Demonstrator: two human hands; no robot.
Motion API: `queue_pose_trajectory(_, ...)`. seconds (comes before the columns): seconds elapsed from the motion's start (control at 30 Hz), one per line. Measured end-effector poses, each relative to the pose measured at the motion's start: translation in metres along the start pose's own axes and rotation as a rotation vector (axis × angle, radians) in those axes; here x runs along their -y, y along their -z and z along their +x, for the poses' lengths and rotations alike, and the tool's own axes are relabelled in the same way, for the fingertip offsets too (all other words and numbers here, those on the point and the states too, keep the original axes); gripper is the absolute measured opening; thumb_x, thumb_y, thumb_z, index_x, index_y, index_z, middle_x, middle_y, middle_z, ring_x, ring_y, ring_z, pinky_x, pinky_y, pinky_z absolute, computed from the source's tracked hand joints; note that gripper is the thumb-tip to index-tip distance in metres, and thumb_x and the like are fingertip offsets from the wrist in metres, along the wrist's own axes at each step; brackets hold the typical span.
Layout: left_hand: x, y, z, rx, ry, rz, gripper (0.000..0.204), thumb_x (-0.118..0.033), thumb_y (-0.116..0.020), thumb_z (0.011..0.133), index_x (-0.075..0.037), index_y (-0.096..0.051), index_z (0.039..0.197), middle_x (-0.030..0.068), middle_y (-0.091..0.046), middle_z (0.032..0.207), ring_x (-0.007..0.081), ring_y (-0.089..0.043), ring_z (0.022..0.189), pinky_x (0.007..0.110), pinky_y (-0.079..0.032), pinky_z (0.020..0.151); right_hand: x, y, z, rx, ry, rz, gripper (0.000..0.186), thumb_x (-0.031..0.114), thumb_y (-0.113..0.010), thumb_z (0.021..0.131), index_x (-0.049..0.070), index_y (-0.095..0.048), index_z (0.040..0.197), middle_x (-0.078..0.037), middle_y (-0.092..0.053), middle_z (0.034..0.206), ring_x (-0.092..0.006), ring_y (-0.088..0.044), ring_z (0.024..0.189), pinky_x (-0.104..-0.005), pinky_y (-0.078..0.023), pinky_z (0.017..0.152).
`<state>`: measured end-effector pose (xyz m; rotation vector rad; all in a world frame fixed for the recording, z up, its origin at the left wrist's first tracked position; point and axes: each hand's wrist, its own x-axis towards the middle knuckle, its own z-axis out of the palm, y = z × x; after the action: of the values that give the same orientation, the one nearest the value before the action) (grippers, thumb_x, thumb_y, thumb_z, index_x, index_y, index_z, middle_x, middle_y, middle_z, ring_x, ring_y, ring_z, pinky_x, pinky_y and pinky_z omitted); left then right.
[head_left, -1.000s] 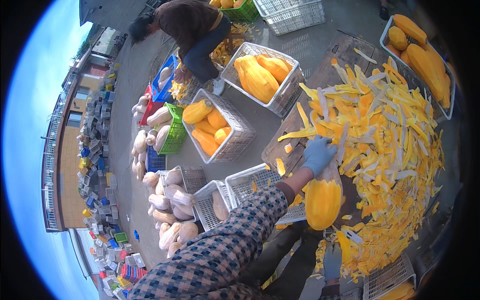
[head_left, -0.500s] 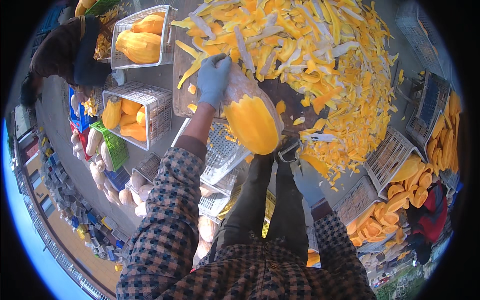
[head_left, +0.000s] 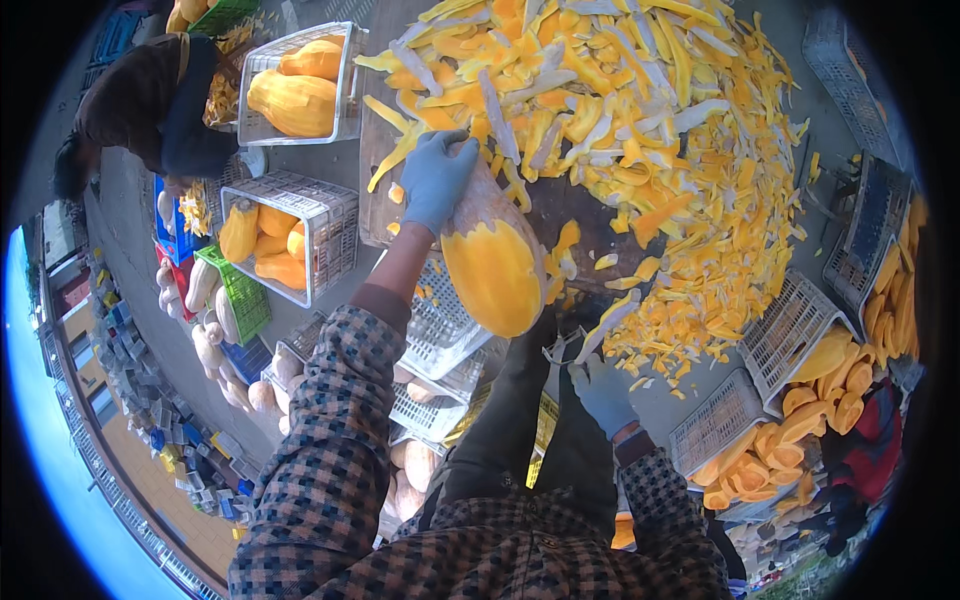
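**Left hand (head_left: 440, 185) grips a big squash (head_left: 493, 275)**

On the left, a white crate (head_left: 335, 235) holds orange squashes. Next, the left hand, in a blue glove, wraps around the far, thin end of the big squash. The squash is long and slants from far left to near right. Its fat, peeled orange end points near, toward the person's legs. To its right and nearer, apart from it, the right hand (head_left: 604, 395) is curled around a thin tool (head_left: 562, 350). Far right lies a heap of peel (head_left: 690, 200).

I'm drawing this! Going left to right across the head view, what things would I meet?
Green crate with pale squashes → left hand → partly peeled squash → right hand → person in red.
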<state>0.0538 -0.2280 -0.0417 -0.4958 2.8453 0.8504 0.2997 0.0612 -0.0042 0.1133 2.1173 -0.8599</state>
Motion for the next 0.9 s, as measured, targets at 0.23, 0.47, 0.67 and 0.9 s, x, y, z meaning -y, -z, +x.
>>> queue_pose_trajectory(0.23,0.005,-0.005,0.0,-0.008,-0.001,-0.048,0.04,-0.041,-0.068,0.086,-0.01,-0.076,0.11,0.012,-0.067,0.117,0.0298,-0.067,0.107,0.037,-0.05,0.095,0.045,0.0,0.067,-0.324,0.267,0.142,0.031,0.034,-0.059,0.098,0.003,-0.063,0.097,-0.02,-0.07,0.085,-0.0427,-0.067,0.08,-0.0496,-0.053,0.071)
queue_pose_trajectory(0.47,0.007,-0.006,0.0,-0.039,-0.034,-0.042,0.039,-0.039,-0.069,0.086,-0.009,-0.077,0.109,0.0128,-0.069,0.115,0.0289,-0.067,0.105,0.036,-0.05,0.095,-0.02,-0.06,0.012,-0.074,-0.059,0.259,0.029,0.034,-0.062,0.097,0.005,-0.062,0.098,-0.015,-0.071,0.083,-0.0383,-0.069,0.081,-0.0477,-0.054,0.072)
queue_pose_trajectory(0.67,0.011,-0.006,0.002,-0.012,-0.018,-0.115,0.041,-0.041,-0.069,0.086,-0.008,-0.077,0.109,0.0126,-0.069,0.114,0.0282,-0.067,0.104,0.034,-0.049,0.094,-0.02,-0.03,0.004,-0.063,-0.101,0.386,0.027,0.03,-0.063,0.098,0.004,-0.061,0.092,-0.012,-0.066,0.073,-0.0309,-0.068,0.07,-0.0405,-0.053,0.066)
queue_pose_trajectory(0.9,0.016,-0.01,0.006,0.024,0.004,-0.127,0.045,-0.039,-0.069,0.087,-0.002,-0.075,0.111,0.0145,-0.072,0.109,0.026,-0.07,0.099,0.034,-0.052,0.092,-0.003,-0.102,0.041,-0.401,0.233,0.27,0.04,0.029,-0.082,0.079,0.005,-0.063,0.105,-0.009,-0.067,0.085,-0.0258,-0.067,0.067,-0.0373,-0.054,0.062)
